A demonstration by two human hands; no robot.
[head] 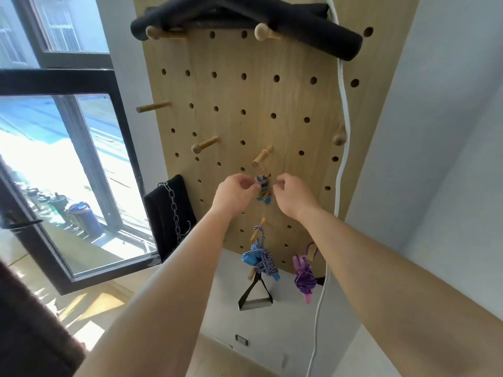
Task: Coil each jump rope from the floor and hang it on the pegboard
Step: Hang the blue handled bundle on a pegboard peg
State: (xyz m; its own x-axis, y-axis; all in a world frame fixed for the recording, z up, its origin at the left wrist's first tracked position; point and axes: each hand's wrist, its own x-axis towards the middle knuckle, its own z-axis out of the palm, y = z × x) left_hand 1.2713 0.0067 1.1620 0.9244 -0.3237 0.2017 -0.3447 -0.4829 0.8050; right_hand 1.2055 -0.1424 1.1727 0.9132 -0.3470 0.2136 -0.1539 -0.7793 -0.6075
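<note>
Jump rope (263, 190) pinched by curled left hand (239, 191) and right hand (292, 195).

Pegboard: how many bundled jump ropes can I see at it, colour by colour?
Blue-and-white braided rope bundle with blue handles: 1
Purple cord bundle with a pink handle: 1
Small tan-and-blue rope bundle, pinched by the left hand: 1
Total: 3

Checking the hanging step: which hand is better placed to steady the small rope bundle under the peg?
Left, likely: the left hand pinches the bundle hanging below the peg; the right hand curls just beside it.
</note>
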